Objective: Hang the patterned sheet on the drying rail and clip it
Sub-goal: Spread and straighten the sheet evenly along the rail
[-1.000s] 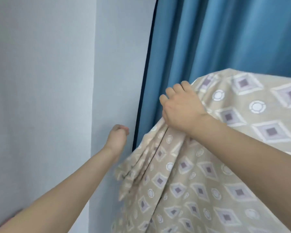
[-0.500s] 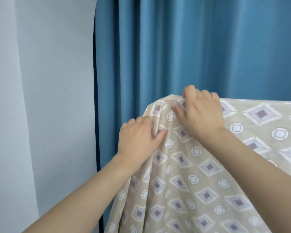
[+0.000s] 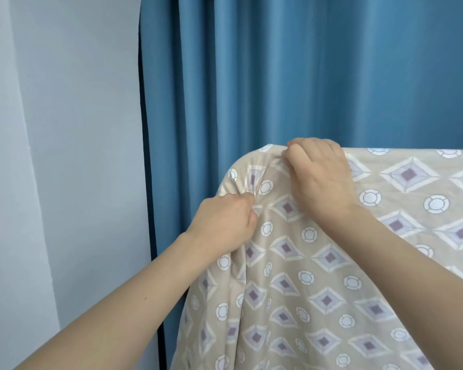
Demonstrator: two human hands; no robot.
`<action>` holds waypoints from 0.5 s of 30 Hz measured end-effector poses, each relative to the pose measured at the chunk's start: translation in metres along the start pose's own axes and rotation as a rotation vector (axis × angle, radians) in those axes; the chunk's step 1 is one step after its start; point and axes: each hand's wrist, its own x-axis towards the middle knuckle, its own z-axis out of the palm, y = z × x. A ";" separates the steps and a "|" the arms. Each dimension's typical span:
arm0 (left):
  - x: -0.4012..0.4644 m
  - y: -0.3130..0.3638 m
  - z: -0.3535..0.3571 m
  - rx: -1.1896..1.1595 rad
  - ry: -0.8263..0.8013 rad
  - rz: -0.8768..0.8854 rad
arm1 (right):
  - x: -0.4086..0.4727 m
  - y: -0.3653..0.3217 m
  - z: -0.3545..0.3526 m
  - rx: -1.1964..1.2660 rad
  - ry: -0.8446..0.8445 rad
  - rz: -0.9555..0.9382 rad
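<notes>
While your two bare forearms reach up from the bottom of the view, the sheet hangs down in front of you, beige with purple diamonds and white circles, folds running down its left side. Your left hand has its grip clamped on the cloth just below the rounded left corner, fingers curled into a bunched pleat of it. Your right hand sits higher and a little to the right, at the very top edge, its grip also clamped: the fingers curl over the fold where the sheet bends across the top, knuckles facing you. The two hands are near each other but not touching, with a strip of patterned cloth between them. From your right hand the top edge runs level to the right side of the view; whatever carries it is hidden under the cloth. Behind the sheet hangs a blue curtain in long pleats, and to the left of it stands a pale wall.
</notes>
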 end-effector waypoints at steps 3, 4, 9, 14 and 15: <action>-0.003 -0.006 -0.004 0.012 -0.084 0.050 | -0.001 -0.001 0.001 0.012 0.098 -0.039; -0.005 -0.008 -0.005 0.014 -0.109 0.062 | -0.002 -0.003 0.001 -0.004 0.115 -0.026; -0.013 -0.009 -0.004 0.042 -0.221 0.127 | -0.003 -0.013 -0.010 0.032 0.083 0.029; -0.025 -0.005 0.000 0.017 -0.362 0.151 | 0.029 -0.021 -0.022 -0.094 -0.283 0.146; -0.024 -0.008 -0.001 -0.040 -0.280 0.113 | 0.036 -0.022 -0.021 -0.119 -0.371 0.162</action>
